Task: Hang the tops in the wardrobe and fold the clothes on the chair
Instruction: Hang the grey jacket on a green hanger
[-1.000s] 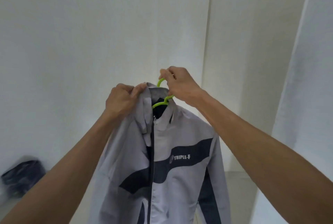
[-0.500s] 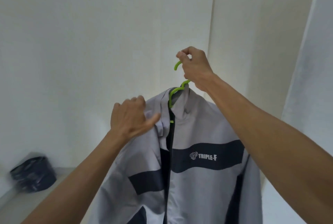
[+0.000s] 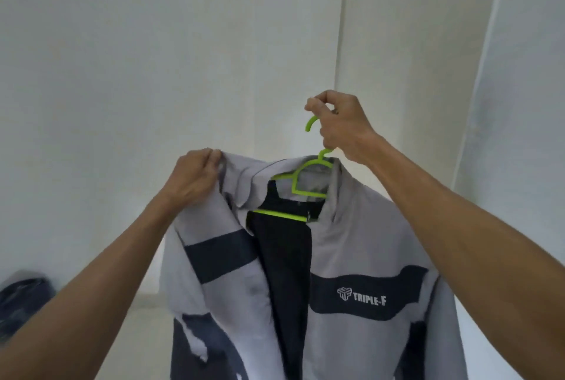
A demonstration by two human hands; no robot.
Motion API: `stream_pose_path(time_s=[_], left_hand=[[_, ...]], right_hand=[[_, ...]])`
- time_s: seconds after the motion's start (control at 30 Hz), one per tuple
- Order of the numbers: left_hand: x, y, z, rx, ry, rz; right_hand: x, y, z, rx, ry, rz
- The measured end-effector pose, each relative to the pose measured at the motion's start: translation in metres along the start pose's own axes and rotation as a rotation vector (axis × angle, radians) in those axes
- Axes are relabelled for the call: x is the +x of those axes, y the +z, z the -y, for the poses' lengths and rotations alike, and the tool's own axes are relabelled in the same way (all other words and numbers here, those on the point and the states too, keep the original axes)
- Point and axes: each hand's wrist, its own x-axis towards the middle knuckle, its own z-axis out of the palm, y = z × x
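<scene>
Far to the left of both grips and low down, a dark bundle (image 3: 23, 303) is lying on a pale ledge; whether it is a bag or folded cloth is too blurred to tell, and nothing is showing of what it might be holding. The left hand (image 3: 195, 178) is pinching the jacket (image 3: 351, 257) at the left edge of its collar and lifting that side outward. Just right of that pinch, the green hanger (image 3: 308, 178) is sitting inside the neck opening. Above it, the right hand (image 3: 339, 123) is gripping the hanger's hook and carrying the garment's weight, so the jacket is hanging below this grip in front of white panels (image 3: 183, 58).

The step in hand is probably seating the left shoulder on the hanger. Next, the collar likely needs settling before the hook is going up to a rail, which is not showing here.
</scene>
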Motion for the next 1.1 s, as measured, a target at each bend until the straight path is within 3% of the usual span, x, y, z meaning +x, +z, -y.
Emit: stream_pose_path(time_s=[0.1,0.3,0.57,0.63,0.73,0.93,1.03,1.1], left_hand=[[0.0,-0.005,0.009,0.056,-0.014,0.159],[-0.008,0.018,-0.009,0.029,0.065,0.067],[-0.018,-0.008,0.007,0.08,-0.016,-0.001],[-0.018,-0.01,0.001,0.112,-0.024,-0.074],[-0.02,-0.013,0.003,0.004,0.016,-0.158],[-0.049,-0.008,0.04,0.092,0.051,-0.119],[-0.051,-0.007,0.044,0.122,0.038,-0.14],[-0.046,-0.005,0.031,0.089,0.15,-0.065]], right_hand=[[0.003,-0.011,0.001,0.124,0.0,-0.166],[-0.019,0.029,-0.01,-0.046,0.003,0.13],[0.014,0.006,0.012,-0.025,-0.187,-0.266],[0.013,0.016,0.011,-0.13,-0.221,-0.259],[0.003,0.039,-0.007,-0.318,-0.154,-0.096],[0.003,0.038,-0.012,-0.101,-0.125,-0.328],[-0.001,0.051,-0.004,-0.121,-0.151,-0.297],[-0.003,0.063,-0.001,-0.137,-0.156,-0.242]])
